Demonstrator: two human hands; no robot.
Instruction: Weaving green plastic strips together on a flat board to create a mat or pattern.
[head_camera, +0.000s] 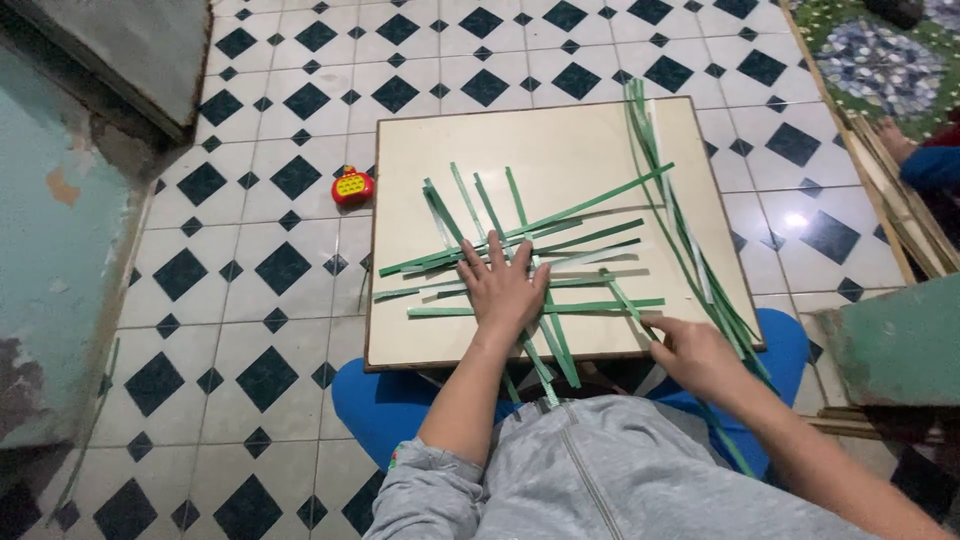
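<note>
Strips (520, 245) of green leaf lie crossed on the board (560, 140). The left hand (503, 290) presses flat on them, fingers spread; the right hand (695, 352) pinches one strip's end (640, 318).

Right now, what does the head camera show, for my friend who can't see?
A left hand presses flat on crossed green strips on a cream board while the right hand pinches one strip's end. A red toy lies on the tiled floor.
</note>
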